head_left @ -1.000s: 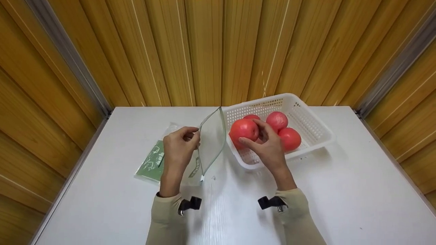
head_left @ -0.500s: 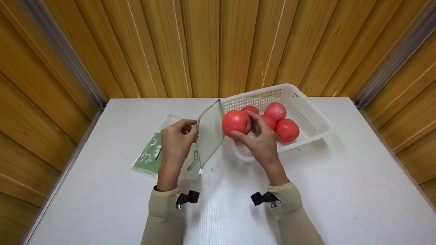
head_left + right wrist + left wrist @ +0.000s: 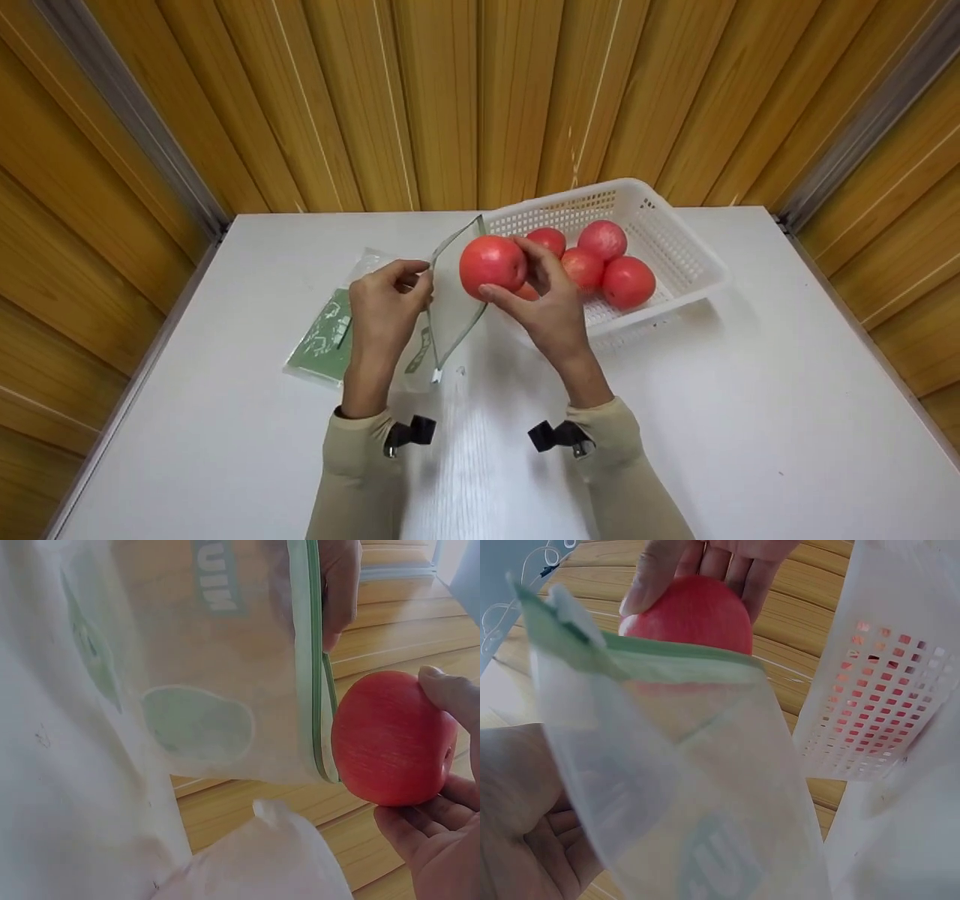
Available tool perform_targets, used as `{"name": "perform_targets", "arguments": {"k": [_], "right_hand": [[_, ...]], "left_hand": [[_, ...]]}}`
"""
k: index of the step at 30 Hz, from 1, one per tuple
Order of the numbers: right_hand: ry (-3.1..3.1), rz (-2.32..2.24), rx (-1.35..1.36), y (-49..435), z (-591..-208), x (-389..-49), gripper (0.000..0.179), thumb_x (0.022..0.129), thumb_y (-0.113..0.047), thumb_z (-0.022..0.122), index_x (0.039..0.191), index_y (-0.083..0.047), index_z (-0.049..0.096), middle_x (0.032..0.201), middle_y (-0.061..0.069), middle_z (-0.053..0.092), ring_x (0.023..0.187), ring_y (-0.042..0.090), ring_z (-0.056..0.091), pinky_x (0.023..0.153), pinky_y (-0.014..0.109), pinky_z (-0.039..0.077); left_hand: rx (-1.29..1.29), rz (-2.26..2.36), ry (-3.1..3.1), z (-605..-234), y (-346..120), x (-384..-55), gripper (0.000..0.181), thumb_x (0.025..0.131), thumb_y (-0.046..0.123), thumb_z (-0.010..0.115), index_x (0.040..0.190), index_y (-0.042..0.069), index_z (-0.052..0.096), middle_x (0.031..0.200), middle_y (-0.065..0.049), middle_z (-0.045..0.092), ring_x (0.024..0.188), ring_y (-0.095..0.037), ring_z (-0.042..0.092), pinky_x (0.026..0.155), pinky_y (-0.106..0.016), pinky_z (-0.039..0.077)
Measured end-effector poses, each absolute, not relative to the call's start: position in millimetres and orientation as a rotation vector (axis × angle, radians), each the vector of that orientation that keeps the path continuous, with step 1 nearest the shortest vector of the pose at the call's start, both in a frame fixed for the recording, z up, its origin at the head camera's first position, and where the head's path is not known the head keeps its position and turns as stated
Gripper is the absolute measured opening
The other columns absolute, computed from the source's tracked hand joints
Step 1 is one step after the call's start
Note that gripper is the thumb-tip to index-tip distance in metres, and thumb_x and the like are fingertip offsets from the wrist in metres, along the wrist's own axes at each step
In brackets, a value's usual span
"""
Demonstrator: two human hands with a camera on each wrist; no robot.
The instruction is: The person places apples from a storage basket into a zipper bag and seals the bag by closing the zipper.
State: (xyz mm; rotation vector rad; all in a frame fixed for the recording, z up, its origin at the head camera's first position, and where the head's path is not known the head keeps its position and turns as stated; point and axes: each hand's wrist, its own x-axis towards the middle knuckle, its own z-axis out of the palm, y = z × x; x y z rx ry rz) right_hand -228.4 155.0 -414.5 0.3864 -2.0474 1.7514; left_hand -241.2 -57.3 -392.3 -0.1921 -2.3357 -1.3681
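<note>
A red apple is held between the thumb and fingers of my right hand, right at the mouth of a clear zip bag. With curled fingertips, my left hand pinches the left edge of that mouth, which stands spread apart. In the left wrist view the bag's green zip strip crosses in front of the apple's lower part. The right wrist view shows the apple beside the zip edge. A white slider sits at the near end of the zip.
Right of the bag stands a white perforated basket with several red apples in it. Left of the bag, a clear packet with a green panel lies on the white table. Wood-look panels rise behind.
My right hand has carried the apple left, out from over the basket to the bag's mouth. My left hand keeps its pinch on the bag. The head view has shifted slightly.
</note>
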Motion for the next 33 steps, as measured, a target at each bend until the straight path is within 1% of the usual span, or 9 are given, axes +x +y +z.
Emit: {"name": "perform_targets", "arguments": {"k": [4,14,22,27,33], "right_hand": [[-2.082,1.777,0.396,148,-414,-228,0.077,0.085,-0.021,0.092,0.150,-0.004,0.054,0.145,0.009,0.061,0.134,0.025,0.058,0.109,0.042,0.052],[-2.146,1.648,0.414,145,-419,-227,0.080,0.083,-0.022,0.094,0.150,-0.002,0.055,0.144,0.011,0.062,0.131,0.026,0.060,0.107,0.041,0.053],[-2.198,1.504,0.470,143,-422,-228,0.079,0.081,-0.023,0.095,0.148,-0.002,0.058,0.146,0.013,0.061,0.132,0.029,0.059,0.106,0.045,0.054],[-2.212,1.443,0.508,140,-423,-229,0.077,0.081,-0.021,0.095,0.147,-0.001,0.059,0.146,0.014,0.061,0.133,0.031,0.058,0.107,0.046,0.053],[-2.236,1.403,0.525,136,-425,-231,0.078,0.081,-0.023,0.095,0.147,-0.001,0.059,0.146,0.014,0.061,0.133,0.027,0.058,0.107,0.042,0.053]], "left_hand": [[-0.177,-1.368,-2.341,-393,-58,-240,0.013,0.096,0.008,0.077,0.105,0.000,0.082,0.082,-0.008,0.076,0.064,-0.016,0.070,0.059,-0.023,0.059],[-0.198,-1.344,-2.325,-392,-57,-239,0.013,0.096,0.007,0.076,0.104,0.000,0.082,0.081,-0.008,0.076,0.063,-0.015,0.070,0.057,-0.022,0.058],[-0.186,-1.339,-2.276,-394,-56,-238,0.012,0.095,0.007,0.074,0.100,0.000,0.083,0.079,-0.007,0.076,0.061,-0.017,0.069,0.056,-0.022,0.055],[-0.148,-1.386,-2.256,-392,-56,-239,0.013,0.095,0.006,0.073,0.102,-0.001,0.082,0.078,-0.007,0.075,0.059,-0.017,0.068,0.054,-0.019,0.054],[-0.085,-1.428,-2.279,-390,-57,-238,0.014,0.096,0.008,0.074,0.102,0.000,0.083,0.078,-0.007,0.075,0.055,-0.016,0.066,0.053,-0.021,0.055]]}}
